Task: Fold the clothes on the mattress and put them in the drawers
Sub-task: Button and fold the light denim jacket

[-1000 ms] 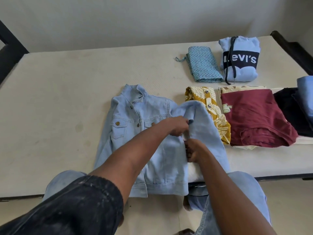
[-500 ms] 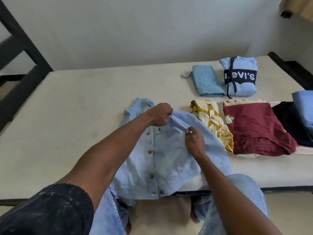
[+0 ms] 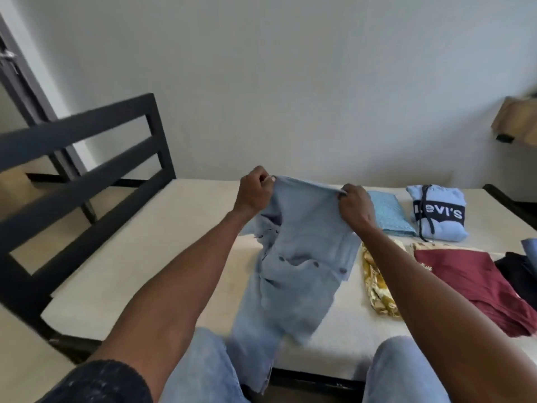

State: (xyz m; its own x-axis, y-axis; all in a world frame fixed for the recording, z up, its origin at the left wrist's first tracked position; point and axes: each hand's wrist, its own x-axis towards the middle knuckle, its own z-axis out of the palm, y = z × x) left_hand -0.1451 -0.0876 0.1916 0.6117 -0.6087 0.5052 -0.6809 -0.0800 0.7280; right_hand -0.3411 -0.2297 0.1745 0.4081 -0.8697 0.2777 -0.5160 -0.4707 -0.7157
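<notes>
Hands [image 3: 305, 197] now grip the denim jacket [image 3: 299, 257] lifted off the mattress [image 3: 174, 257]; earlier it lay flat.

The one readable text is "Levi's", in white letters on a dark band across the folded light-blue hoodie [image 3: 437, 212] at the far right of the mattress [image 3: 180, 237]. Nothing else carries legible writing.

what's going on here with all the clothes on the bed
A person is partway through folding laundry on a bare mattress. Both hands, left hand and right hand, pinch the top edge of a light denim jacket and hold it up, its lower part draping over the mattress edge. Folded items lie to the right, including a Levi's hoodie and a maroon shirt.
</notes>
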